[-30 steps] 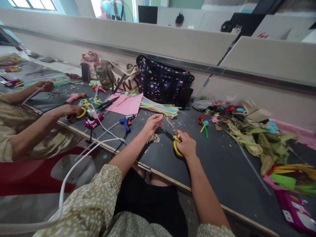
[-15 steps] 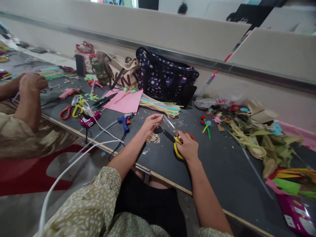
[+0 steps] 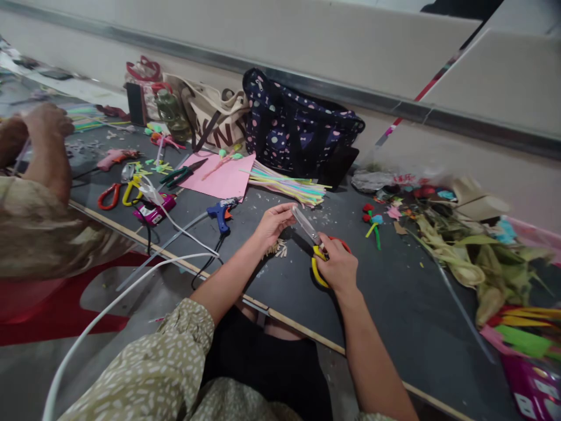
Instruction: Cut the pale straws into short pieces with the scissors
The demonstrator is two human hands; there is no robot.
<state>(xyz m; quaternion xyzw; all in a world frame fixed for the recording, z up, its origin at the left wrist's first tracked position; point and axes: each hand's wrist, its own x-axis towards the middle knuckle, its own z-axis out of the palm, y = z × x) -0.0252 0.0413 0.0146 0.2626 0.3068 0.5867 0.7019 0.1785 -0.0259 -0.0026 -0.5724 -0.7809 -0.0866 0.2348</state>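
Two hands meet over the dark worktop point(image 3: 394, 304): the right hand point(image 3: 337, 268) has its fingers closed through the yellow and red handles of the scissors point(image 3: 316, 245), mostly hiding them. The left hand point(image 3: 272, 221) pinches something at the blade tips, too small to make out, just above a blurred pile of pale clippings point(image 3: 277, 250).

Scissors point(image 3: 316, 242) held over the desk point(image 3: 394, 292) centre, cut bits point(image 3: 275, 249) beneath left hand point(image 3: 272, 222), glue gun point(image 3: 221, 212) further left, straws point(image 3: 287, 188) behind, bags point(image 3: 302, 131) set against the partition, husks point(image 3: 460, 257) piled right.
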